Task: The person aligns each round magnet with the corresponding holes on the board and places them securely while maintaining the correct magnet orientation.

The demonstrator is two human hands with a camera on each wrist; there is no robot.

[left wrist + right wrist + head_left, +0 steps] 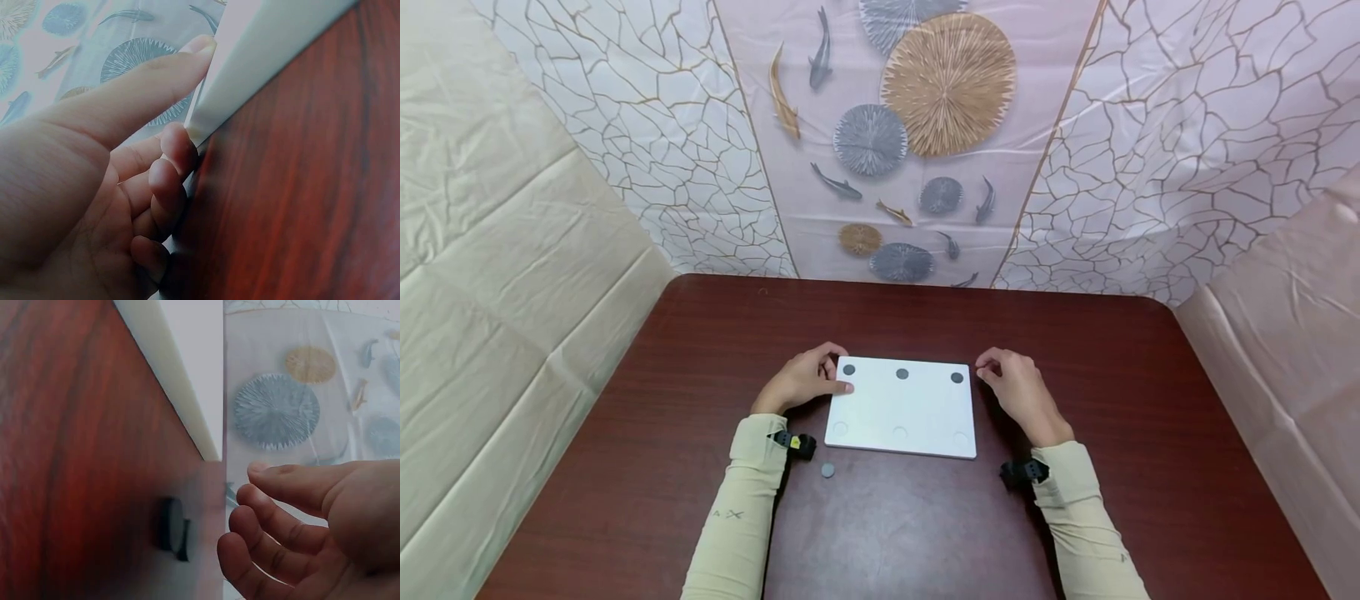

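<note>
A white rectangular board [901, 408] lies on the table, with several round spots near its edges. Three dark grey discs [902, 374] line its far side; three faint round marks [899, 432] run along its near side. My left hand [801, 379] grips the far left corner, thumb on the top face and fingers at the edge. Just off the far right corner, my right hand [1017, 387] hovers with loosely curled fingers and holds nothing. Blurred black round pieces [170, 524] show near its fingertips in the right wrist view.
A small grey disc [827, 470] lies on the dark red wooden table [910, 533], in front of the board's near left corner. Patterned cloth [947, 83] hangs behind the table, with plain beige cloth [497, 275] at the sides.
</note>
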